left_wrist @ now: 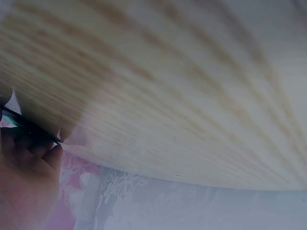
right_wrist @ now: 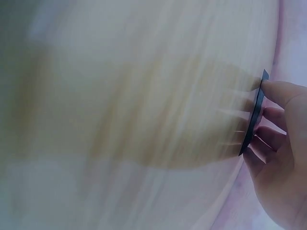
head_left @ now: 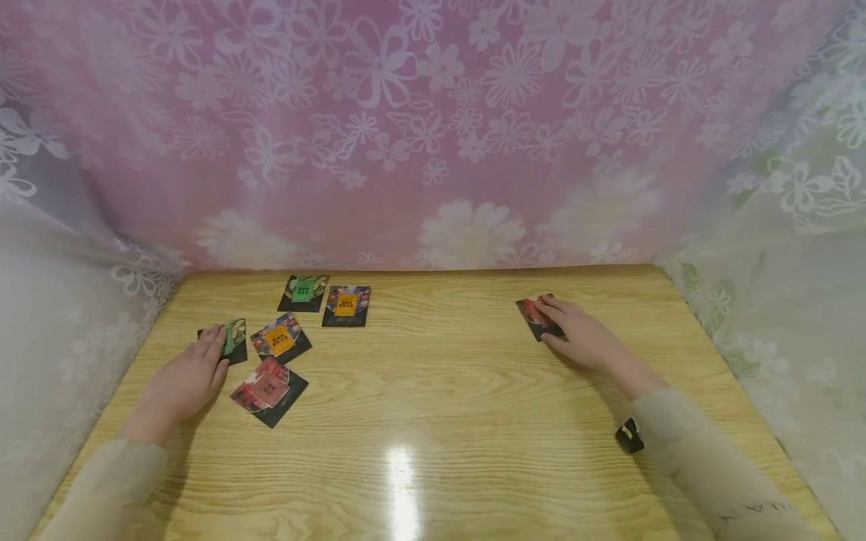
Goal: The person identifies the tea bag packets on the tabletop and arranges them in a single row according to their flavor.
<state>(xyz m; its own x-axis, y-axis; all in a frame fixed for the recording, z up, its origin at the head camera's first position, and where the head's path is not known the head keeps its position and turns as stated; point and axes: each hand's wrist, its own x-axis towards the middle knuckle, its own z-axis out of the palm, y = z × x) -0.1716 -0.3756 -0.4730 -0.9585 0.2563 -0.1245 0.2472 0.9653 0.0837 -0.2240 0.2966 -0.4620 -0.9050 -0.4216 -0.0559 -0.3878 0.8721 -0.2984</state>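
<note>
Toward the left side of the tabletop (head_left: 433, 398), my left hand (head_left: 183, 383) grips the near green packet (head_left: 237, 340), fingers bent over it and covering its left part, with my thumb by its lower edge. Just right of those fingers and nearer to me lies the pink-labelled packet (head_left: 269, 391), turned cornerwise. The tilted orange packet (head_left: 280, 340) sits just above it, also right of my left hand; whether those two touch I cannot tell. Beyond that hand, up and to the right, lies the far green packet (head_left: 303, 294), and just beside it the far orange packet (head_left: 347, 306), the one of the five farthest from my left hand. Across a wide stretch of wood, well apart from all these, my right hand (head_left: 585, 330) grasps the dark red packet (head_left: 537, 319) by its edges, thumb at one side and fingertips at the other, my palm arched behind it. Nearer to me than that hand, a small black object (head_left: 630, 436) rests against the outline of my right sleeve (head_left: 704, 458); what it is I cannot tell.
</note>
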